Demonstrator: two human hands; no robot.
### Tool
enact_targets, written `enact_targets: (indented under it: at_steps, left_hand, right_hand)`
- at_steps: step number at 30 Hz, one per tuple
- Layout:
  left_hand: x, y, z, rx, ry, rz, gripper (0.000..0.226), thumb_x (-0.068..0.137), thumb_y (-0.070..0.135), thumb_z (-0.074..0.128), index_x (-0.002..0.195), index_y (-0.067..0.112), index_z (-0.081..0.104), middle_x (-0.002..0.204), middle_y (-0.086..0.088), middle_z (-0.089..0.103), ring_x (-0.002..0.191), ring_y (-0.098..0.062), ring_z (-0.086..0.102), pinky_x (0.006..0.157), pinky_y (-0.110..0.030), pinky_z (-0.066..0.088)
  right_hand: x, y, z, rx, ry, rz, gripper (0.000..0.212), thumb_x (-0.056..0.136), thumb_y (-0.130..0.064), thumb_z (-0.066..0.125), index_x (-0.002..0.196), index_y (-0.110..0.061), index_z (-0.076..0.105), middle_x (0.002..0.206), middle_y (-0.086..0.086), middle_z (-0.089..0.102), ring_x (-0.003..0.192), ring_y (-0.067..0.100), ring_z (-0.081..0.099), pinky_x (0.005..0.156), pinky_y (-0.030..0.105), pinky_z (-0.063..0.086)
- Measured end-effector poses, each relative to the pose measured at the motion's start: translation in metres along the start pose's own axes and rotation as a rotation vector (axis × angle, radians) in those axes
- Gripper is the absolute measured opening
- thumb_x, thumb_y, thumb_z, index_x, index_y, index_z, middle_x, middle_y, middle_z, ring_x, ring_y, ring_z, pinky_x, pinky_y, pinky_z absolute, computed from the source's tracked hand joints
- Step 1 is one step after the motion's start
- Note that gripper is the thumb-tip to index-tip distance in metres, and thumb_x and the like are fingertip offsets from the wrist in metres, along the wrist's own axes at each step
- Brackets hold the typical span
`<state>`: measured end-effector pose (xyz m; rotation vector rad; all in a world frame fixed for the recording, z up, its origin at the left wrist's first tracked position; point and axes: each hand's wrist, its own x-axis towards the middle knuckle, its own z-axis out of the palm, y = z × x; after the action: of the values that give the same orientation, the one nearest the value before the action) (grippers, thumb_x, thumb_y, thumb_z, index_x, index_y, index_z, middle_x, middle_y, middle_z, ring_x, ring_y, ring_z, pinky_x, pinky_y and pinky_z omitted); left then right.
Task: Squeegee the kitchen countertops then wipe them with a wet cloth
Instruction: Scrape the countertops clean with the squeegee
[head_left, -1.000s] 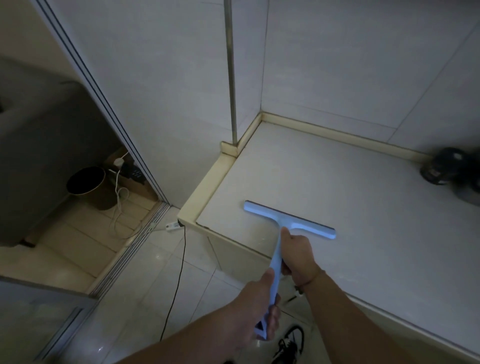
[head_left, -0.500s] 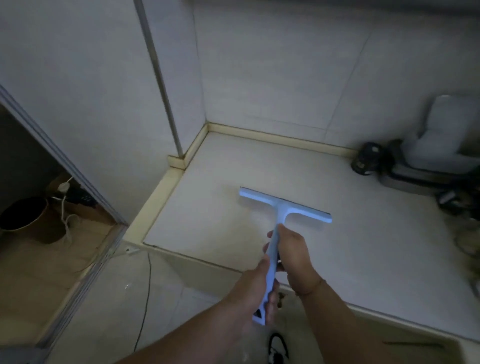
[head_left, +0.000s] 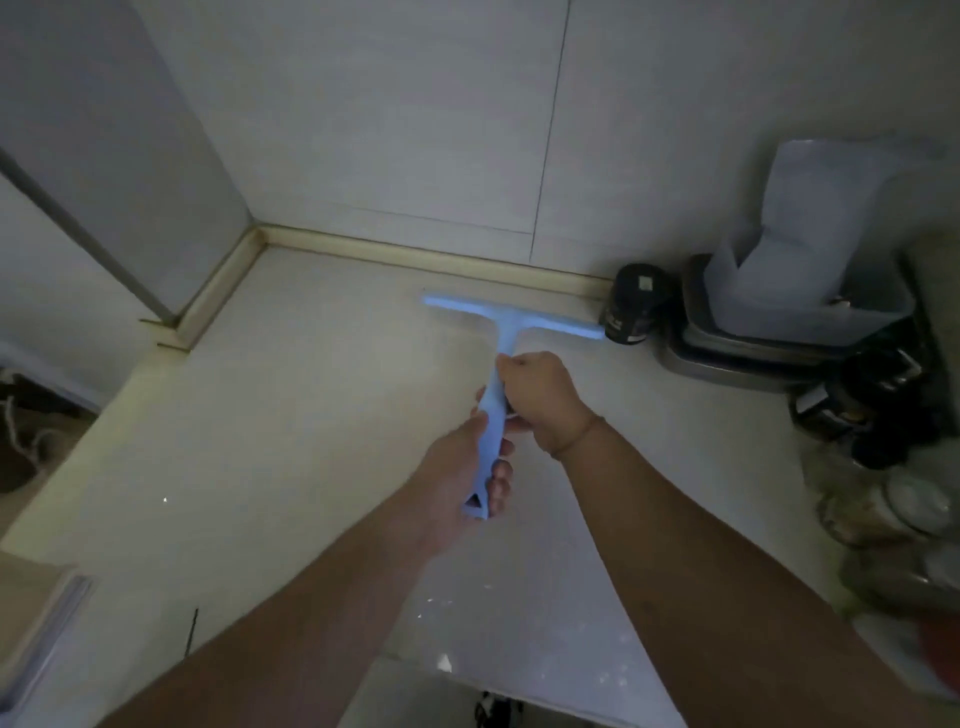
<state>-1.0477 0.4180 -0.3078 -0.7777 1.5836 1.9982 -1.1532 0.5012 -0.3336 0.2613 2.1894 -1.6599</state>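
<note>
A light blue squeegee lies with its blade on the pale countertop, close to the beige back ledge. My right hand grips the upper part of its handle. My left hand grips the handle's lower end. The blade's right tip nearly touches a small black jar. No cloth is in view.
Stacked trays with a translucent container stand at the back right. Dark jars and glass jars crowd the right edge. A tiled wall corner closes the back left. The counter's left edge drops to the floor.
Both hands have pushed the squeegee away from the front edge to the back wall and rightward. My view has shifted right, bringing the jars and trays into sight.
</note>
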Motion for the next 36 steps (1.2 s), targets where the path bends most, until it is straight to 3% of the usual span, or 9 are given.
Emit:
enact_targets:
  at_steps: [2,9,15,22,26,29,33,36]
  left_hand:
    - [0.015,0.011,0.002,-0.029,0.005,-0.018,0.043,0.101,0.047,0.031,0.072,0.020,0.048,0.050,0.005,0.044,0.039,-0.010,0.037,0.043,-0.016,0.028]
    - [0.059,0.037,0.010,-0.131,-0.016,-0.052,0.053,0.098,0.057,0.032,0.071,0.015,0.050,0.050,0.002,0.043,0.038,-0.010,0.036,0.039,-0.014,0.029]
    - [0.071,0.034,0.009,-0.187,0.017,-0.174,0.049,0.097,0.052,0.039,0.069,0.013,0.041,0.043,0.001,0.039,0.030,-0.011,0.036,0.038,-0.008,0.028]
    - [0.031,-0.018,0.006,-0.110,0.072,-0.224,0.053,0.096,0.057,0.038,0.066,0.015,0.044,0.050,0.000,0.039,0.032,-0.011,0.034,0.037,-0.009,0.027]
    - [-0.007,-0.061,0.001,-0.011,0.029,-0.185,0.049,0.098,0.056,0.030,0.069,0.018,0.042,0.043,0.001,0.040,0.033,-0.012,0.034,0.044,-0.012,0.025]
    - [-0.034,-0.087,-0.002,-0.048,0.085,-0.313,0.054,0.096,0.059,0.037,0.064,0.016,0.039,0.048,-0.002,0.036,0.036,-0.012,0.030,0.044,-0.016,0.025]
    - [-0.067,-0.126,-0.015,-0.069,0.008,-0.275,0.057,0.093,0.062,0.041,0.069,0.012,0.048,0.044,-0.002,0.038,0.032,-0.016,0.032,0.038,-0.019,0.028]
    - [-0.084,-0.150,-0.027,0.008,0.024,-0.314,0.059,0.091,0.065,0.040,0.059,0.015,0.046,0.047,-0.002,0.042,0.034,-0.017,0.036,0.043,-0.019,0.032]
  right_hand:
    - [0.026,-0.001,0.002,-0.035,-0.012,-0.012,0.037,0.094,-0.024,0.054,0.068,-0.001,0.064,0.083,0.026,0.070,0.078,0.038,0.070,0.074,0.054,0.058]
    - [0.081,-0.005,0.000,-0.128,0.076,-0.019,0.038,0.093,-0.027,0.055,0.090,0.009,0.068,0.096,0.025,0.069,0.092,0.039,0.067,0.081,0.050,0.056]
    - [0.096,0.005,0.001,-0.066,0.039,0.070,0.036,0.084,-0.029,0.060,0.097,0.004,0.067,0.095,0.021,0.070,0.085,0.035,0.070,0.074,0.050,0.059]
    - [0.034,0.036,0.012,-0.138,0.101,0.099,0.032,0.083,-0.027,0.064,0.086,0.005,0.068,0.091,0.020,0.071,0.086,0.034,0.070,0.077,0.045,0.059]
    - [-0.023,0.061,0.018,-0.311,0.132,0.028,0.036,0.088,-0.028,0.059,0.084,0.006,0.072,0.089,0.022,0.072,0.088,0.033,0.069,0.077,0.029,0.053]
    - [-0.067,0.075,0.027,-0.298,0.148,0.042,0.036,0.089,-0.026,0.057,0.079,0.004,0.074,0.082,0.023,0.072,0.084,0.036,0.070,0.080,0.044,0.058]
    - [-0.118,0.093,0.041,-0.283,0.208,0.071,0.035,0.089,-0.024,0.058,0.071,0.003,0.072,0.071,0.020,0.071,0.074,0.034,0.071,0.074,0.045,0.058]
    - [-0.149,0.106,0.051,-0.263,0.235,0.085,0.036,0.088,-0.024,0.058,0.067,0.002,0.071,0.066,0.019,0.070,0.070,0.034,0.070,0.071,0.046,0.059]
